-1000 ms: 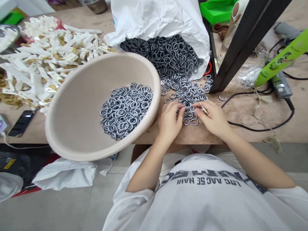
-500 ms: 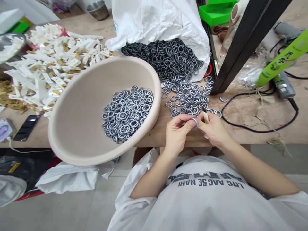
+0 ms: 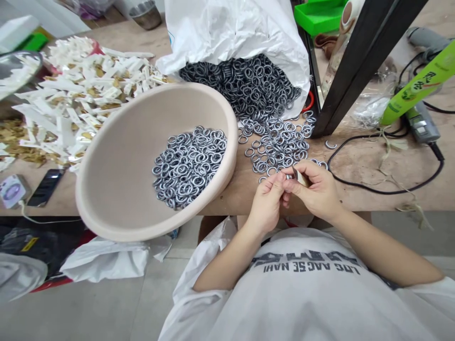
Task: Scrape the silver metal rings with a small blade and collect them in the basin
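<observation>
My left hand (image 3: 266,204) pinches a grey ring (image 3: 288,176) between thumb and fingertips, close to the table's front edge. In my right hand (image 3: 318,190) is a small knife with a dark blade (image 3: 295,172) and a pale handle (image 3: 302,179). Its blade is beside the ring, and the fingertips of both hands meet there, partly hiding the ring. Just beyond the hands lies a loose pile of grey rings (image 3: 280,144). To the left, a big beige basin (image 3: 113,142) stands tilted, with many similar rings (image 3: 192,166) gathered at its right side.
A white sack (image 3: 241,33) spills darker rings behind the pile. A black metal post (image 3: 362,76) rises at the right, near a black cable (image 3: 384,192) and a bright green strip (image 3: 419,85). White pieces (image 3: 78,90) are heaped at the left, near a phone (image 3: 46,187).
The knife has swung from pointing away to lying by the ring, and my right hand has turned inward. My left hand has shifted slightly toward me, still holding a ring.
</observation>
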The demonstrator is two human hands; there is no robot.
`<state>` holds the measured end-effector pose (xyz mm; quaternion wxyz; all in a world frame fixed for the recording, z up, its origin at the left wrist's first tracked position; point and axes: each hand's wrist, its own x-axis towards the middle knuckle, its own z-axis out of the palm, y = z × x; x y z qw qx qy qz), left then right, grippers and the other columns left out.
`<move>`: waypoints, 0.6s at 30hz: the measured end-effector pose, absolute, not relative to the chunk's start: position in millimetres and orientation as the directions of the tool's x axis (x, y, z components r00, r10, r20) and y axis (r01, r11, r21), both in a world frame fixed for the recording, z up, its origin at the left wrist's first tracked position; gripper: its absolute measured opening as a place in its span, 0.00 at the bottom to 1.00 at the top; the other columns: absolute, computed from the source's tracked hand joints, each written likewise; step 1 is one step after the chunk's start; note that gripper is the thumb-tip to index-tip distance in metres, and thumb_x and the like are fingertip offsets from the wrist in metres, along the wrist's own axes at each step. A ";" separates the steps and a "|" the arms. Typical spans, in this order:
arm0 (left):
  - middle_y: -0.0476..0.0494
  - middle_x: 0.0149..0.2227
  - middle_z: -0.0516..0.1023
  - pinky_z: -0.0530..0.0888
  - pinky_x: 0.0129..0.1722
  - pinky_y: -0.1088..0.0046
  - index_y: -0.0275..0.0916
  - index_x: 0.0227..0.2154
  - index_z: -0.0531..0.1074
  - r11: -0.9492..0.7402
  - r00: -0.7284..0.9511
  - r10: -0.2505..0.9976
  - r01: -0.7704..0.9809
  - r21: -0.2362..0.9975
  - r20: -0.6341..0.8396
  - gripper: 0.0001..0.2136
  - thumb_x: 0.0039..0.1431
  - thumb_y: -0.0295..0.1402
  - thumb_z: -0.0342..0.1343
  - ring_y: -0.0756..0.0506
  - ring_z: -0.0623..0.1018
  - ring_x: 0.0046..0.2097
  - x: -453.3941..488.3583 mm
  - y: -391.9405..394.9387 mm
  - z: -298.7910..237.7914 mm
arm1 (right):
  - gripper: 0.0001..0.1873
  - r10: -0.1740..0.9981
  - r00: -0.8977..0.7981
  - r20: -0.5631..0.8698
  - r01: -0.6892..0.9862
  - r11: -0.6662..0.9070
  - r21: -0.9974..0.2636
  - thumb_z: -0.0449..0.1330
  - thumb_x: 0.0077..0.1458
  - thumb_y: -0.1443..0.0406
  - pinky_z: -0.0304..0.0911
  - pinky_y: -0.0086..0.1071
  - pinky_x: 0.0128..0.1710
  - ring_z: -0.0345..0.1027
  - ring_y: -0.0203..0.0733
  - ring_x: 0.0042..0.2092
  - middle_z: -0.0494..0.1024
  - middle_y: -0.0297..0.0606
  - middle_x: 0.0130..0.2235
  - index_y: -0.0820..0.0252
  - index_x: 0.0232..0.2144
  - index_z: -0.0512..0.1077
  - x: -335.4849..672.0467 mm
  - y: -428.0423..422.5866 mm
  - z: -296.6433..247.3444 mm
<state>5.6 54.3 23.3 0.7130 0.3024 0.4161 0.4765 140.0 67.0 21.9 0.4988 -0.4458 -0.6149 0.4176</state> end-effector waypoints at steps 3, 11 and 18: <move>0.56 0.18 0.60 0.57 0.19 0.80 0.38 0.24 0.65 0.367 0.143 0.930 -0.450 0.814 -0.340 0.23 0.56 0.54 0.63 0.56 0.58 0.19 8.7 54.3 25.9 | 0.18 0.978 -0.125 0.167 0.167 0.187 -0.968 0.58 0.64 0.48 0.62 0.33 0.36 0.68 0.39 0.34 0.75 0.34 0.32 0.57 0.38 0.73 145.8 70.0 24.7; 0.58 0.19 0.58 0.55 0.19 0.81 0.38 0.24 0.61 0.330 0.036 0.926 -0.564 0.757 -0.377 0.24 0.52 0.50 0.68 0.57 0.56 0.20 13.7 54.2 32.1 | 0.21 0.864 -0.414 0.287 0.676 0.503 -0.539 0.51 0.69 0.52 0.46 0.33 0.31 0.58 0.36 0.30 0.69 0.34 0.30 0.58 0.28 0.67 156.3 55.3 39.1; 0.58 0.19 0.57 0.55 0.19 0.81 0.39 0.24 0.60 0.326 0.053 0.931 -0.563 0.760 -0.360 0.24 0.53 0.49 0.67 0.57 0.55 0.20 16.4 48.2 31.9 | 0.23 0.853 -0.433 0.291 0.695 0.522 -0.495 0.50 0.69 0.51 0.46 0.33 0.30 0.58 0.37 0.29 0.70 0.35 0.30 0.58 0.27 0.66 156.7 59.7 36.6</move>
